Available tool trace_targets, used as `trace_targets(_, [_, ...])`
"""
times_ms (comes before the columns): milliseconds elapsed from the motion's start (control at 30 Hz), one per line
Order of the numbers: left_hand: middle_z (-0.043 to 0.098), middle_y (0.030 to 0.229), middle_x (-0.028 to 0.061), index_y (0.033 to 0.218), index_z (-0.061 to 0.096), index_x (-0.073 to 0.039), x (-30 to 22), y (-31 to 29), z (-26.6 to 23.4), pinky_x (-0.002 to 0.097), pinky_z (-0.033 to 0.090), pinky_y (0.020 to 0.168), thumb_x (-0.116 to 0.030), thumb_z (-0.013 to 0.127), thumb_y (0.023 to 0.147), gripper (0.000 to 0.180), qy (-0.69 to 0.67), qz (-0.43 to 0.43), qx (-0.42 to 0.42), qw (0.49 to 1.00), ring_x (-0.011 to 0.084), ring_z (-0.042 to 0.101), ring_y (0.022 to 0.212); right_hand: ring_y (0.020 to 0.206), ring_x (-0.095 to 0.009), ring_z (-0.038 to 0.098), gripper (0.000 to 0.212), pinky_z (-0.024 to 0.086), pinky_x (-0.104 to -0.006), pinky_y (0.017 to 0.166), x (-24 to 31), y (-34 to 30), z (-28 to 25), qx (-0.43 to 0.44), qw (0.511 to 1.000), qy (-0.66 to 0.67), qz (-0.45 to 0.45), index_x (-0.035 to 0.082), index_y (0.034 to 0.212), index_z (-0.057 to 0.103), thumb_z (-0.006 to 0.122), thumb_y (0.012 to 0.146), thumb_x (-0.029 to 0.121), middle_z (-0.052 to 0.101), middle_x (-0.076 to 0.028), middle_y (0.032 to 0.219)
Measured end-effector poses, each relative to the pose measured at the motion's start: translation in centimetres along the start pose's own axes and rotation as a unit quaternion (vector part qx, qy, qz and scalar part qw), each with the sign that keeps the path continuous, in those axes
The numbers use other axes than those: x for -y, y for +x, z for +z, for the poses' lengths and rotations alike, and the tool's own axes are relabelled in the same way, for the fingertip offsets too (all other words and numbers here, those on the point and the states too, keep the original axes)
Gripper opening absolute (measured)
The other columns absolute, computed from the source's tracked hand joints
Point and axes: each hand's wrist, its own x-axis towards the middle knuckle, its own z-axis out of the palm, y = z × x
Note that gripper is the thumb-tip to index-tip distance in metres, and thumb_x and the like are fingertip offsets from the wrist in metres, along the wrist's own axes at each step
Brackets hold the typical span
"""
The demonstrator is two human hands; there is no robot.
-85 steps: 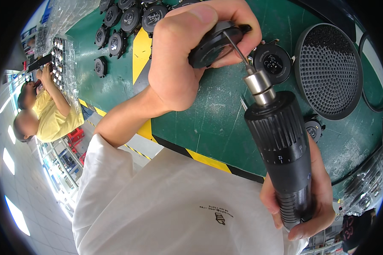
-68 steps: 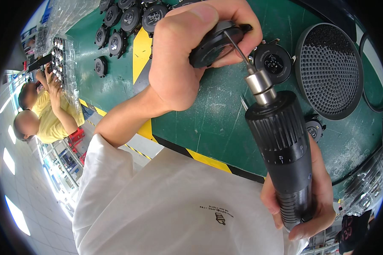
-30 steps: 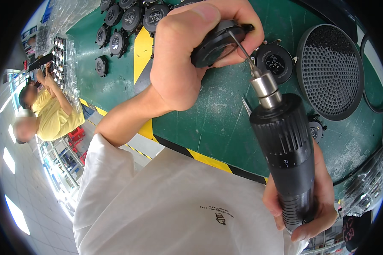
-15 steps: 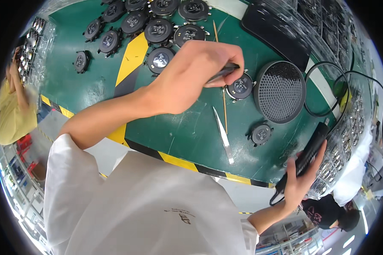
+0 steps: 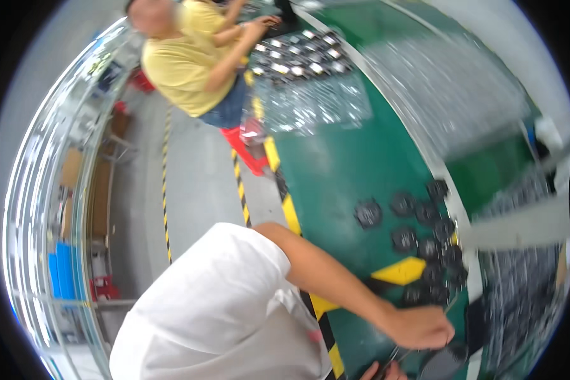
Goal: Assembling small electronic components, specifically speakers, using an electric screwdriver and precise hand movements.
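My left hand [image 5: 421, 326] is closed in a fist over the green table near the lower right. What its fingers hold is hidden, and motion blurs the view. Just below it, a thin silvery tool that looks like tweezers [image 5: 396, 352] lies close to the knuckles. At the bottom edge, only the fingers of my right hand [image 5: 394, 372] show, curled by a dark handheld tool [image 5: 380, 371] that is mostly cut off. To the right of both hands sits a round dark dish [image 5: 442, 365]. Several round black watch cases [image 5: 404, 239] lie beyond my left hand.
One watch case [image 5: 368, 213] lies apart from the group. Farther up stands a clear plastic tray [image 5: 307, 63] of shiny parts. A person in yellow [image 5: 183, 60] works at the far left table edge. Plastic-wrapped trays [image 5: 449, 88] line the right side. A black pad [image 5: 477, 318] is beside the dish.
My view has swung left, so hands and watch cases now appear at lower right. My right hand has come in from the far right, closer to my left hand.
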Motion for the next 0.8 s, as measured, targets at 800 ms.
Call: trace_targets(800, [0.056,0.064,0.0051,0.076,0.058,-0.003,-1.2,-0.2,0.8,0.0342,0.043,0.055,-0.007,0.063,0.076,0.007,-0.062,-0.064,0.165,0.982,0.0210,0.055,0.058,0.071,-0.023,0.064,0.020,0.050,-0.0356,0.058,-5.3,4.0,-5.0,-0.007,0.995,0.096,0.031,-0.004,0.116,0.068,0.060,0.103,0.009,0.068,-0.018,0.101])
